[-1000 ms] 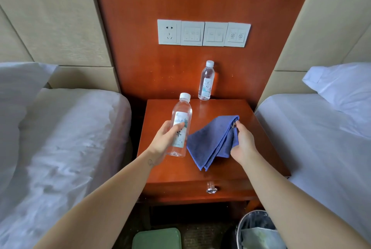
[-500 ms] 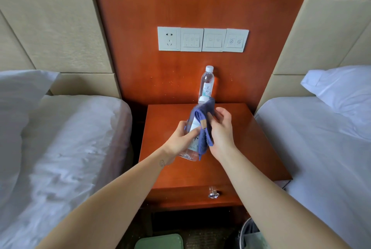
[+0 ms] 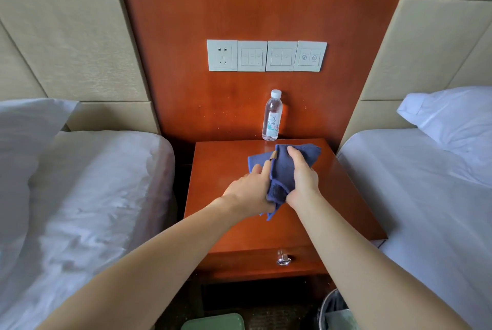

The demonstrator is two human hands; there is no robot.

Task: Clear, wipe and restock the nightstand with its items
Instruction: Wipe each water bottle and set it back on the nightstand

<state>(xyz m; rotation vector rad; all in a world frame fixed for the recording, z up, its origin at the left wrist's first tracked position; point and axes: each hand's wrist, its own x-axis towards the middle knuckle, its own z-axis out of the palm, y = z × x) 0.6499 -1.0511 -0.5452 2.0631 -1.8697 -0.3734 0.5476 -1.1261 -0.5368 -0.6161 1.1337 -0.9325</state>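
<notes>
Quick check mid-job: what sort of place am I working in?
Most likely a twin hotel room: a left bed and right bed in white linen flank a wooden nightstand, with a socket-and-switch panel above and a water bottle at its back.

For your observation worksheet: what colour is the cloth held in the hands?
The cloth is blue; head view.

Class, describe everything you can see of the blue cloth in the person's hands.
The blue cloth is soft, towel-like fabric, bunched and folded, with a small tan patch near its top. It is held above the nightstand, corners sticking out left and right and one hanging down. The right hand grips it; the left hand touches its left side.
</notes>
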